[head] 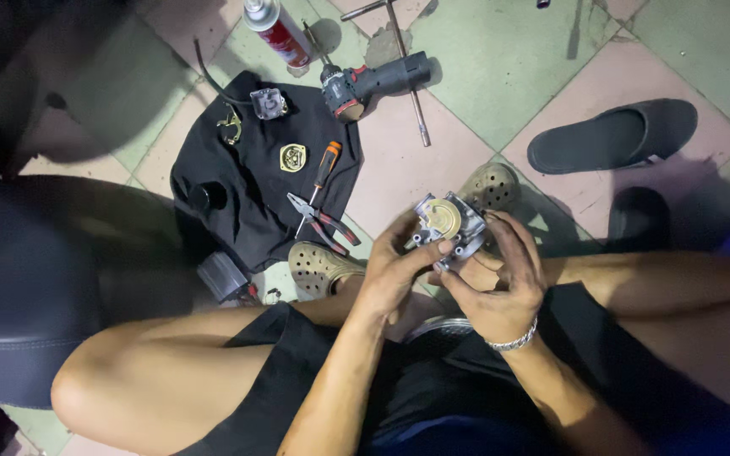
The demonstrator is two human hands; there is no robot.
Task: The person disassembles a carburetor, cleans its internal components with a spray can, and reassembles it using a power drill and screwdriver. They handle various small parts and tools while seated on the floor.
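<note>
- Knees and black shorts fill the bottom of the view; the person sits low over the tiled floor (466, 160).
- Both hands are up at the centre, working on a small metal carburettor (448, 226) held above the lap, its round brass-coloured face turned upward.
- Left hand (390, 274) cups it from the left, fingers closed around the body, thumb up near the brass face.
- Right hand (500, 283), bracelet at the wrist, clamps the other side, fingertips pressed at the lower edge.
- It looks like an inspect-or-dismantle step on that open face; which part the fingertips are on is too small to tell.
- My read: the next move calls for one hand holding steady so the other can go for a tool.
- Tools wait on the black cloth (255, 181) to the left: pliers (321, 221), an orange-handled screwdriver (325, 166) and a small brass piece (292, 157).
- Further off: a cordless drill (373, 83), a spray can (274, 27) and a dark slipper (612, 135).
</note>
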